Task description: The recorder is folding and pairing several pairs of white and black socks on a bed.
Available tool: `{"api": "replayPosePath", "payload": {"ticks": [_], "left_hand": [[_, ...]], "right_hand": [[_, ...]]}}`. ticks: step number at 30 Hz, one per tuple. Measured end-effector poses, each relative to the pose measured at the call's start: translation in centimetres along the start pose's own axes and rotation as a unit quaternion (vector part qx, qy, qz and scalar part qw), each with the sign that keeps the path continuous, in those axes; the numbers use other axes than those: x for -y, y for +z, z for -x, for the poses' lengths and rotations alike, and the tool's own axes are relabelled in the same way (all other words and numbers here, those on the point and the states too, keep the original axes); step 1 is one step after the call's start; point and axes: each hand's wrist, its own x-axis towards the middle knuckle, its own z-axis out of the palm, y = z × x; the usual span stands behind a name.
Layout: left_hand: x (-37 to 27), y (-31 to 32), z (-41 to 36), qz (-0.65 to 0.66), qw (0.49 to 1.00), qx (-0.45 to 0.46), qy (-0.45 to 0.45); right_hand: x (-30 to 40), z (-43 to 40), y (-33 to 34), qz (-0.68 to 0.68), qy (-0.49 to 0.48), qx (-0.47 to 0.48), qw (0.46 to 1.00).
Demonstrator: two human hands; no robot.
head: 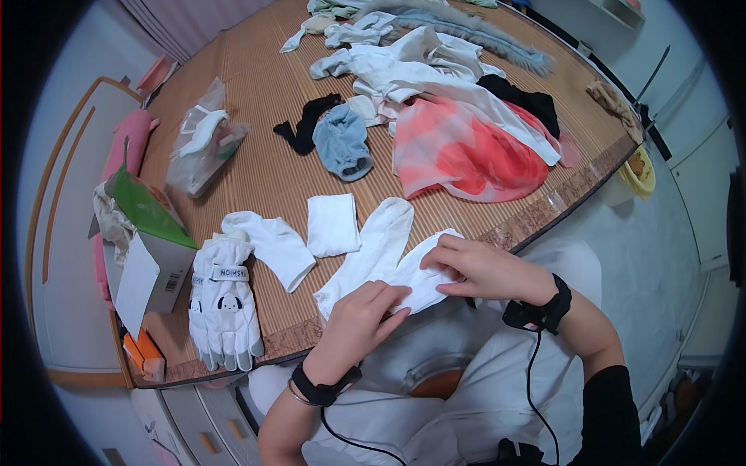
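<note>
A white sock [422, 279] lies at the mat's front edge beneath both my hands. My left hand [370, 309] rests at its left end, thumb and fingers apart; whether cloth is pinched there is unclear. My right hand [460, 265] touches its upper right part with bent fingers, their grip partly hidden. Beside it a second white sock [379, 247] is laid flat, pointing away from me. Further left are a folded white cloth [333, 225] and another white sock [274, 242]. White gloves with a dog-face print [226, 303] lie left of these.
An open green and white box [157, 256] stands at left, with an orange packet [144, 353] near the corner. Behind are a clear plastic bag [204, 145], a light blue garment [342, 140], a black sock [309, 122], a red and white cloth [472, 151] and piled white clothes [408, 64].
</note>
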Motion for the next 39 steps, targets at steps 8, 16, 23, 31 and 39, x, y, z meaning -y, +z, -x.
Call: {"api": "replayPosePath", "payload": {"ticks": [8, 16, 23, 31, 39], "left_hand": [[0.4, 0.1, -0.3, -0.051, 0.999, 0.012, -0.006], [-0.5, -1.1, -0.1, -0.056, 0.998, -0.009, -0.034], [-0.7, -0.7, 0.7, -0.129, 0.99, -0.036, 0.048], [0.1, -0.2, 1.6, -0.151, 0.985, -0.078, 0.043], [0.2, 0.4, 1.4, -0.154, 0.981, -0.111, 0.04]], "right_hand": [[-0.6, 0.3, -0.4, -0.039, 0.048, 0.012, 0.998], [1.9, -0.8, -1.0, -0.068, 0.025, -0.051, 0.996], [2.2, -3.6, 2.0, -0.026, -0.086, -0.106, 0.99], [2.6, -5.0, 3.3, 0.045, -0.057, -0.06, 0.996], [2.0, -5.2, 3.0, -0.017, -0.022, -0.105, 0.994]]}}
